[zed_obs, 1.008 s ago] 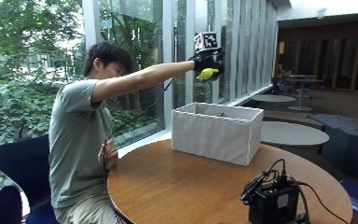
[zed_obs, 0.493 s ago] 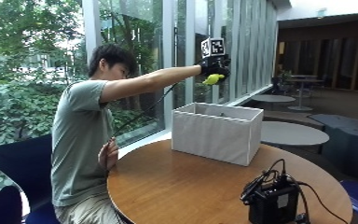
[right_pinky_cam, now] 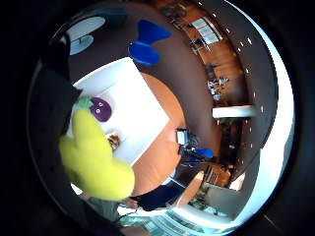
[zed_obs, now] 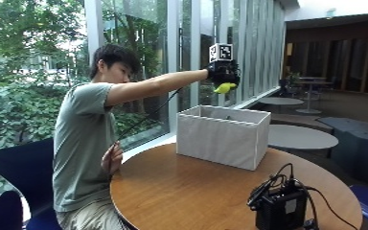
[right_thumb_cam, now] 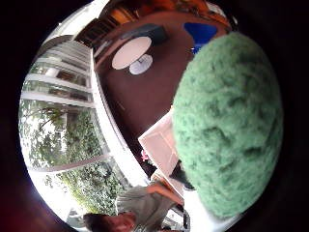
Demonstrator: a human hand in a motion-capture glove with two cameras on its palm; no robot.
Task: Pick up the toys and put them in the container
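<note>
- yellow plush toy with a fuzzy green top [zed_obs: 224, 88] is up in the air, gripped in the black-gloved right hand [zed_obs: 223, 73] right above the box, yellow end poking out below the fingers
- white fabric box-shaped container [zed_obs: 223, 136] sits open-topped and upright on the round wooden table, on the window side
- purple plush toy with little white eyes [right_pinky_cam: 101, 108] is already lying down inside the container
- there's also a small brownish toy [right_pinky_cam: 114, 141] in there, can't tell what it is
</note>
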